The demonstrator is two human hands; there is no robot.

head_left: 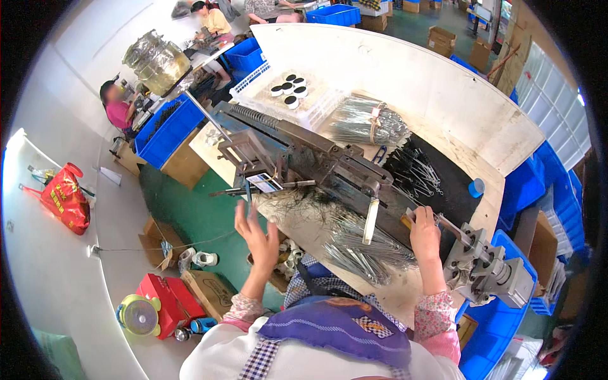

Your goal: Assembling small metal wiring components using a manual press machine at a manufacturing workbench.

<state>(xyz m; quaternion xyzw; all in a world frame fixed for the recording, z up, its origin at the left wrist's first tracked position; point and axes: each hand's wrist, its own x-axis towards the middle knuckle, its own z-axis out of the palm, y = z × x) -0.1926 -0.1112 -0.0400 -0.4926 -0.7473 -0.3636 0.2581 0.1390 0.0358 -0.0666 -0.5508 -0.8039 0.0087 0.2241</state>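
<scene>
The left hand point(258, 244) has its fingers spread and grips no visible part; it is just below the pivoting frame of the bench machine point(329, 158). The right hand point(425, 234) has its fingers drawn together at the machine's near end, beside the metal clamp unit point(484, 269) on its right; whether a wire is pinched there cannot be determined.

Wire locations: a loose pile of wires point(364, 250) lies left of and slightly below the right hand; wires with ring-like ends point(415, 168) lie beyond it on a black mat point(453, 161); a tied bundle point(370, 121) lies farther beyond, to the left.

Progress, as judged: the ringed wires appear formed; the loose pile and tied bundle appear unprocessed, so considerable stock remains.
</scene>
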